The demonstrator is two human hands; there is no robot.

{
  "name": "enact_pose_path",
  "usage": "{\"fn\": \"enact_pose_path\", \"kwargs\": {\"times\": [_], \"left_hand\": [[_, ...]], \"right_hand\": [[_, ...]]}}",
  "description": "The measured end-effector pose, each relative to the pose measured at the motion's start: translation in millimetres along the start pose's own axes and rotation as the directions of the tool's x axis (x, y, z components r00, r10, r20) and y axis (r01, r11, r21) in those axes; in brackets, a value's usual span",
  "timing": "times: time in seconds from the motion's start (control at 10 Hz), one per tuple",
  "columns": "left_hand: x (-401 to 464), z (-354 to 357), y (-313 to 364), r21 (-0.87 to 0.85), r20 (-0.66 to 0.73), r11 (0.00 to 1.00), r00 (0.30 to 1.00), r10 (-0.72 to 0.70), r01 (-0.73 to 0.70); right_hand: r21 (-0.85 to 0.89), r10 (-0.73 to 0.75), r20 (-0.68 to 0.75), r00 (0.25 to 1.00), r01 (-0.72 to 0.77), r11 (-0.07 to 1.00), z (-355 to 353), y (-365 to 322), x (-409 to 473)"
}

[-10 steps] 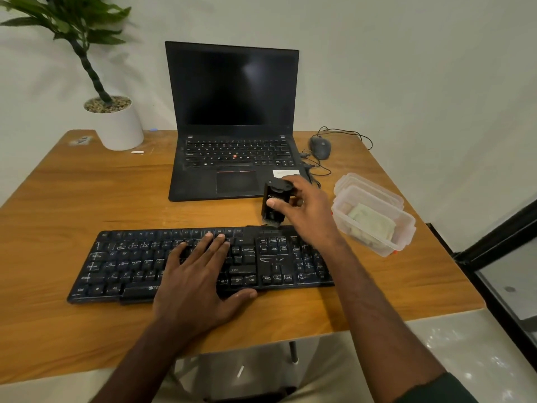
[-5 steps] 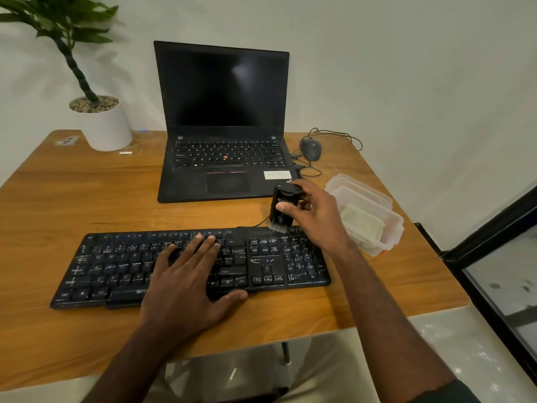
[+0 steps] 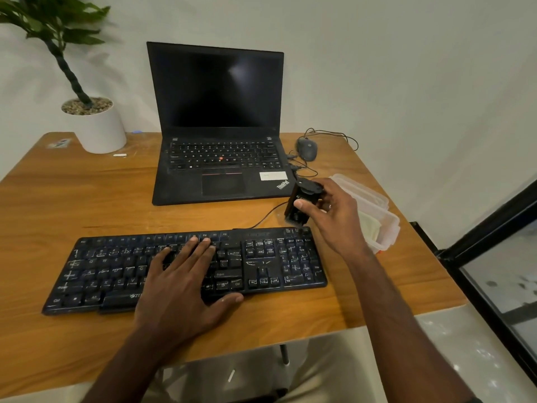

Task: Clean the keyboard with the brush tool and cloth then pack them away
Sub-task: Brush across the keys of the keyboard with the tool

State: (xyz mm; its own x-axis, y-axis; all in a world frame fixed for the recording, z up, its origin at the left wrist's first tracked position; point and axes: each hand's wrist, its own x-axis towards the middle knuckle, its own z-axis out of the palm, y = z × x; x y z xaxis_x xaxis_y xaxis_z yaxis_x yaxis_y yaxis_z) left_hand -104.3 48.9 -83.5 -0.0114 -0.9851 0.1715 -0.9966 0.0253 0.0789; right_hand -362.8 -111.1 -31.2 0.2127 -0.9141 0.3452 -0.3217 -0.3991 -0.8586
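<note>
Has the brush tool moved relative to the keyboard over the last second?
Yes. The brush tool in the right hand has lifted off the keyboard, back and rightward toward the plastic container.

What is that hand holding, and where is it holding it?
The right hand grips the black brush tool around its body, bristles downward.

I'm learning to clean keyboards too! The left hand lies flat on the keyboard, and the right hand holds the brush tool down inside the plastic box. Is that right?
Not quite. The head view shows the right hand holding the brush tool above the table, just behind the keyboard, not inside the plastic box. The left hand does lie flat on the keyboard.
</note>
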Motion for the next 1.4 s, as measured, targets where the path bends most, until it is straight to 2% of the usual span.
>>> {"fn": "enact_pose_path", "kwargs": {"times": [0.1, 0.2, 0.3, 0.4, 0.5, 0.7, 0.8, 0.9, 1.0, 1.1, 1.2, 1.3, 1.4], "left_hand": [[-0.2, -0.3, 0.1, 0.003, 0.005, 1.000, 1.000, 0.002, -0.003], [-0.2, -0.3, -0.3, -0.001, 0.002, 1.000, 1.000, 0.002, -0.002], [0.4, -0.6, 0.6, 0.001, 0.003, 1.000, 1.000, 0.001, -0.001], [0.3, -0.3, 0.6, 0.003, 0.005, 1.000, 1.000, 0.001, -0.001], [-0.4, 0.2, -0.2, 0.004, 0.000, 1.000, 1.000, 0.004, -0.004], [-0.2, 0.6, 0.3, 0.007, 0.005, 1.000, 1.000, 0.005, -0.005], [-0.3, 0.4, 0.3, 0.008, 0.001, 1.000, 1.000, 0.006, -0.006], [-0.8, -0.6, -0.1, 0.006, 0.006, 1.000, 1.000, 0.008, -0.008], [-1.2, 0.3, -0.1, 0.010, 0.005, 1.000, 1.000, 0.003, -0.003], [-1.2, -0.2, -0.5, 0.010, 0.008, 1.000, 1.000, 0.005, -0.005], [0.1, -1.6, -0.2, 0.009, 0.010, 1.000, 1.000, 0.005, -0.005], [0.2, -1.3, 0.5, 0.004, 0.009, 1.000, 1.000, 0.002, -0.002], [-0.7, -1.1, 0.3, 0.004, 0.012, 1.000, 1.000, -0.001, 0.001]], "right_hand": [[-0.012, 0.034, 0.108, 0.994, -0.032, 0.999, 11.8, 0.5, -8.8], [-0.074, 0.013, 0.066, 0.998, -0.008, 0.997, 6.6, 1.7, -4.6], [-0.013, -0.002, -0.025, 1.000, 0.002, 1.000, -2.1, 0.0, -3.2], [-0.007, 0.001, 0.040, 0.999, -0.001, 1.000, 6.0, -2.6, -11.6], [-0.072, 0.018, 0.047, 0.999, -0.014, 0.997, 4.8, 0.8, -11.0], [-0.067, -0.018, -0.018, 1.000, 0.016, 0.998, -9.4, -1.5, -9.7], [-0.159, -0.019, 0.011, 1.000, 0.021, 0.987, -9.0, 0.4, -12.2], [-0.169, -0.015, -0.025, 1.000, 0.011, 0.986, -14.4, -0.6, -5.8], [-0.109, -0.018, 0.000, 1.000, 0.018, 0.994, -12.9, -3.1, -8.3], [-0.143, -0.011, 0.035, 0.999, 0.016, 0.990, -5.7, -0.9, -11.6], [-0.160, 0.002, 0.005, 1.000, -0.001, 0.987, -5.4, -3.8, -2.5], [-0.096, 0.003, 0.025, 1.000, -0.001, 0.995, 1.3, -9.4, -3.3], [-0.092, 0.032, 0.112, 0.993, -0.022, 0.996, 14.6, -9.0, -10.2]]}}
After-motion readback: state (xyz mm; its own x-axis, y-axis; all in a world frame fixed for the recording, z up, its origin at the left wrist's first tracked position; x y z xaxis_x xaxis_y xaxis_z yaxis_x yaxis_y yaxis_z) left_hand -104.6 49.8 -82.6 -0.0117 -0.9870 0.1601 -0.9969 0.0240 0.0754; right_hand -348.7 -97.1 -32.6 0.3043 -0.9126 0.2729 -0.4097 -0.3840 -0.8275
